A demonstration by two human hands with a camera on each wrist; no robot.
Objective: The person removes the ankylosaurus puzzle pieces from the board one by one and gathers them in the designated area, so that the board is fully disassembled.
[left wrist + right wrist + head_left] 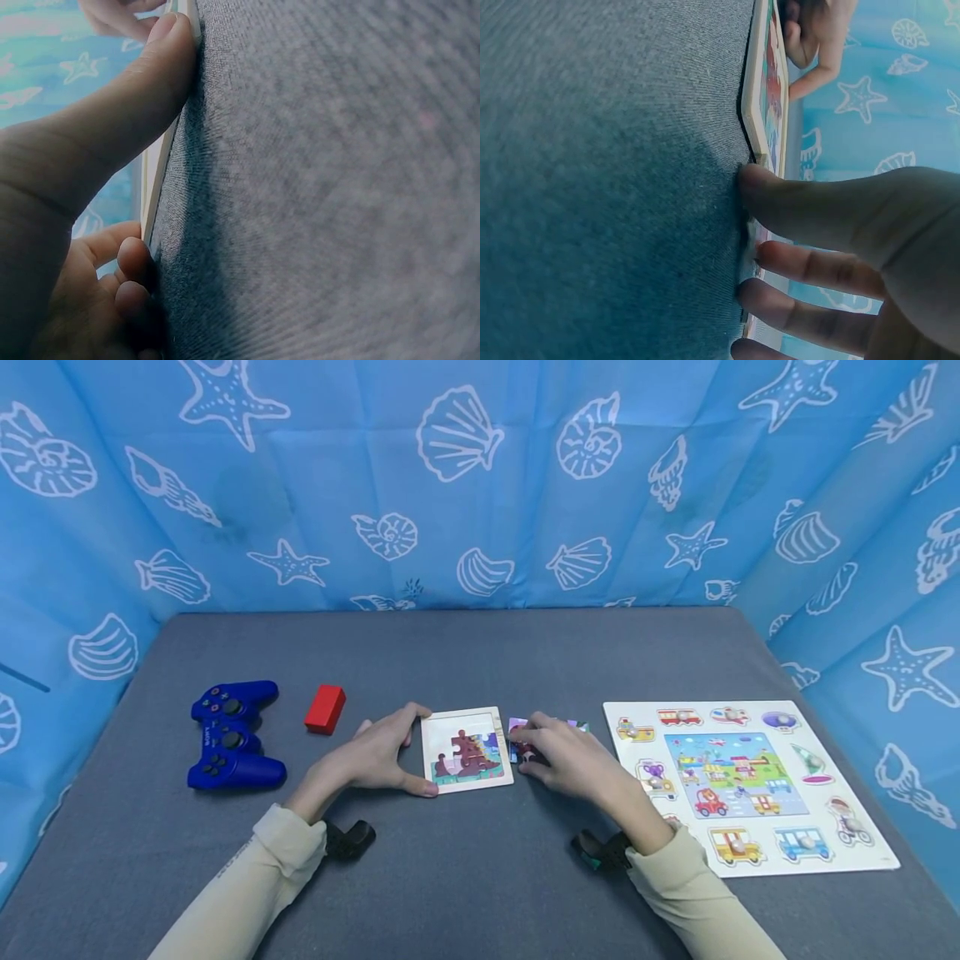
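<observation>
A small square wooden jigsaw tray (467, 712) lies on the table, its lower right part filled with brown and teal pieces and its upper left showing pale backing. My left hand (381, 750) holds the tray's left side, thumb at the near corner, index finger at the far one. Just right of the tray, my right hand (564, 756) has thumb and fingertips around a dark red puzzle piece (522, 748). More loose pieces (579, 725) show partly from under that hand. Seen from the right wrist, the thumb (780, 196) and fingertips reach down to the cloth.
A blue game controller (234, 735) and a red block (326, 709) lie at the left. At the right, a white vehicle peg puzzle board (847, 852) extends under the right forearm. Blue shell-print curtains (525, 510) hang behind the grey table (480, 893).
</observation>
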